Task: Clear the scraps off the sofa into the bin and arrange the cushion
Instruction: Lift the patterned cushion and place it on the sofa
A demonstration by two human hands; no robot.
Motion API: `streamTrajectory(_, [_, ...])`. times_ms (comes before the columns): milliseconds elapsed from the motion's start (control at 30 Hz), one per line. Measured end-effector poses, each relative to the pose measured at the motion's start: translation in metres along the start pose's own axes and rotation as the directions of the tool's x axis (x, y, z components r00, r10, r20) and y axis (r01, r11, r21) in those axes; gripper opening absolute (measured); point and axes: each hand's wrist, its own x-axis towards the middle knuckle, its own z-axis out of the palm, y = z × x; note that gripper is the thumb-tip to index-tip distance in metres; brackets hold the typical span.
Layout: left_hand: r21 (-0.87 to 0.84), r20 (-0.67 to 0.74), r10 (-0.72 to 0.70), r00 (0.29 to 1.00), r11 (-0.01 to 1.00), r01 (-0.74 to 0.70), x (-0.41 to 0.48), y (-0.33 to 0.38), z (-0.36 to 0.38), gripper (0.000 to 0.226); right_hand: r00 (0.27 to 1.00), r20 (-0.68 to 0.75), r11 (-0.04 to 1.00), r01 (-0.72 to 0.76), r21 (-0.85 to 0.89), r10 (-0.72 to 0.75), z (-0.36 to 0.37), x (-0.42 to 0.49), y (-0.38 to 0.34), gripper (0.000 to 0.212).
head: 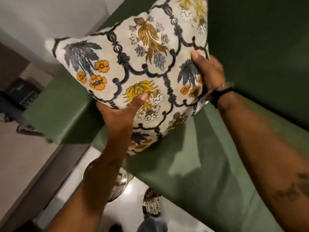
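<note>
A cream cushion (pixel 133 67) printed with dark lattice lines and yellow, orange and grey flowers is held up over the green sofa (pixel 209 164). My left hand (pixel 120 113) grips its lower edge, thumb pressed on the front. My right hand (pixel 209 71), with a watch on the wrist, clasps its right edge. The cushion's lower corner hangs just above the seat near the sofa's left arm (pixel 56 114). A metal mesh bin (pixel 117 188) stands on the floor below the seat's front edge, partly hidden by my left forearm. No scraps show on the visible seat.
The dark green sofa back (pixel 259 39) rises at the right. A sandalled foot (pixel 152 203) stands on the pale floor by the bin. A dark box and cables (pixel 23 97) lie on the floor left of the sofa arm.
</note>
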Motion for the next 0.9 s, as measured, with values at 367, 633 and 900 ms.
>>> streamTrajectory(367, [0.327, 0.686, -0.054, 0.726, 0.914, -0.241, 0.117, 0.042, 0.177, 0.087, 0.867, -0.454, 0.966, 0.253, 0.047, -0.205, -0.113, -0.036, 0.021, 0.068])
streamTrajectory(633, [0.423, 0.088, 0.508, 0.857, 0.76, -0.494, -0.075, -0.027, 0.219, 0.065, 0.671, -0.717, 0.98, 0.087, -0.177, -0.189, -0.201, -0.14, 0.057, 0.065])
streamTrajectory(900, [0.361, 0.913, -0.254, 0.321, 0.867, -0.342, -0.411, -0.125, 0.358, 0.086, -0.048, -0.995, 0.931, -0.359, -0.066, -0.089, -0.461, -0.387, 0.141, 0.082])
